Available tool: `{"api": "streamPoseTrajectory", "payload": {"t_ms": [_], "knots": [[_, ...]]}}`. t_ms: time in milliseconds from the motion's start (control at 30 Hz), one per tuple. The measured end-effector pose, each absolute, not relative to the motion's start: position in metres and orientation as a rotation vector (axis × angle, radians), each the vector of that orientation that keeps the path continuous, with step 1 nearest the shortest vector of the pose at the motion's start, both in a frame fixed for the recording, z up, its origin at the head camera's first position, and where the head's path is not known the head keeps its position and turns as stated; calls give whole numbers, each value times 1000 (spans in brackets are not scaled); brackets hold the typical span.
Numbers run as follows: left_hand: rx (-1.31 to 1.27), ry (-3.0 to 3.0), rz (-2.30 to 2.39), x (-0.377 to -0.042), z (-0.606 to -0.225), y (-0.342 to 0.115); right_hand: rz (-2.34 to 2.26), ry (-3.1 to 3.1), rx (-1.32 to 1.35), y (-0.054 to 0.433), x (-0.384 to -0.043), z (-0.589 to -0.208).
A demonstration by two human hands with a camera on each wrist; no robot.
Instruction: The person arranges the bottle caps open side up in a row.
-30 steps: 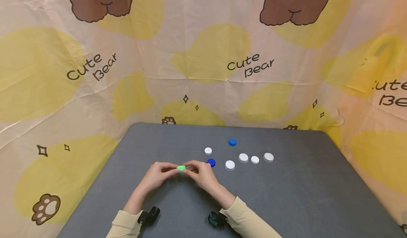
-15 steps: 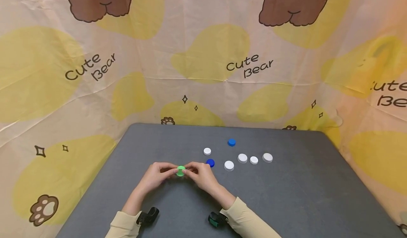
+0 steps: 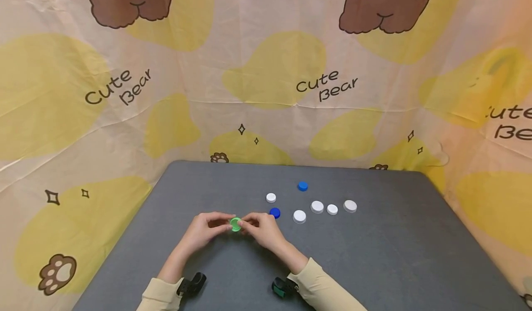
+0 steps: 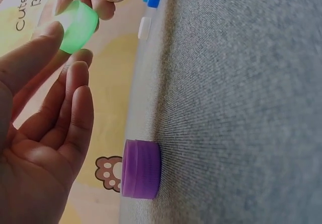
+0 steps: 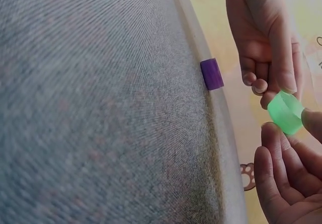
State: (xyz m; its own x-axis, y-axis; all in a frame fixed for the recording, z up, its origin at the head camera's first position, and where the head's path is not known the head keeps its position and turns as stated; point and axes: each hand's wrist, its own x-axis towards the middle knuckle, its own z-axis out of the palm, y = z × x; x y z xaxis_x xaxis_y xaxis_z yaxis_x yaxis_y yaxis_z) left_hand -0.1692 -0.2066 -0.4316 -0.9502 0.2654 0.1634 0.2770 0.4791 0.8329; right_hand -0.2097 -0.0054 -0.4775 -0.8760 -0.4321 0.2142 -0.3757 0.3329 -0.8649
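Both hands meet over the middle of the grey table (image 3: 374,265) and pinch a small green bottle cap (image 3: 235,224) between their fingertips. My left hand (image 3: 224,223) holds its left side and my right hand (image 3: 247,224) its right side. The cap is held a little above the table, hollow side towards the head camera. In the left wrist view the green cap (image 4: 78,26) sits between thumb and fingertip. In the right wrist view the green cap (image 5: 285,112) is between both hands. A purple cap (image 4: 141,169) lies on the table below the hands, hidden in the head view.
To the right of the hands lie two blue caps (image 3: 275,212) (image 3: 303,186) and several white caps (image 3: 317,206) in a loose row. A printed bear cloth (image 3: 266,94) rises behind the table. The table's near and right parts are bare grey cloth.
The green cap has turned between the fingertips, so its hollow side now shows, and it sits slightly lower. Both hands stay in place, and the caps on the table have not moved.
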Motion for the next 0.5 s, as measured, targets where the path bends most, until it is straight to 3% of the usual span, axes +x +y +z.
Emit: {"api": "streamPoseTrajectory", "payload": {"t_ms": [500], "knots": [[-533,-2657,-1538,-165,-435,-209,-1698,2425,-743,-10,-206,-475]]}}
